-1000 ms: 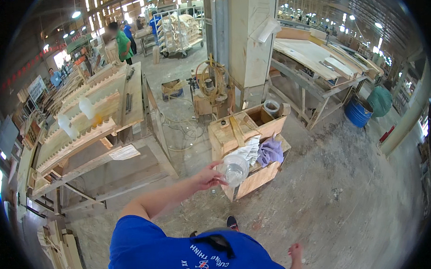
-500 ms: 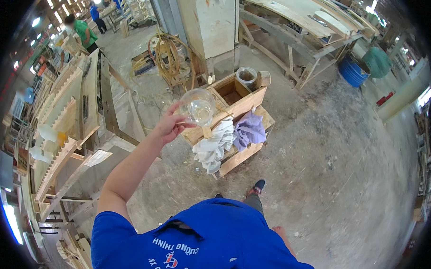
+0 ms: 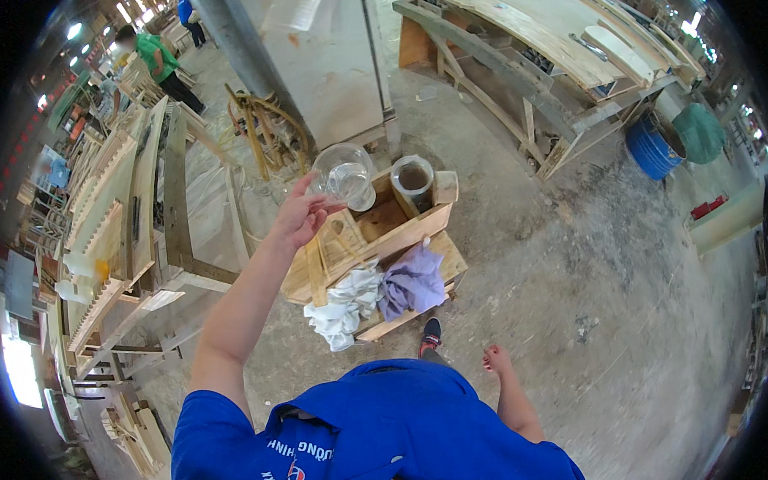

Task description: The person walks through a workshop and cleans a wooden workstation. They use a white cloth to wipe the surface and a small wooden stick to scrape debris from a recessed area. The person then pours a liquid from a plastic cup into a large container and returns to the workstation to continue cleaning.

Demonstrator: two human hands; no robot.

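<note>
My left hand reaches forward and grips a clear round plastic tub by its near left rim. The tub is above the left part of a wooden box with compartments. In the box's right part stands a second clear tub with something brownish inside. Below the box's front, a crumpled white cloth and a lavender cloth lie on a wooden ledge. My right hand hangs low at my right side, fingers curled, with nothing visible in them.
A wooden workbench with toothed strips stands at left, with plastic bottles on it. Ahead are a pillar and coiled hoses. At right are another workbench and a blue drum. A person in green stands far left.
The wooden box and cloths have shifted left and closer in view. My left hand still holds the tub, now nearer the box's open compartment. My right hand has come more into view.
</note>
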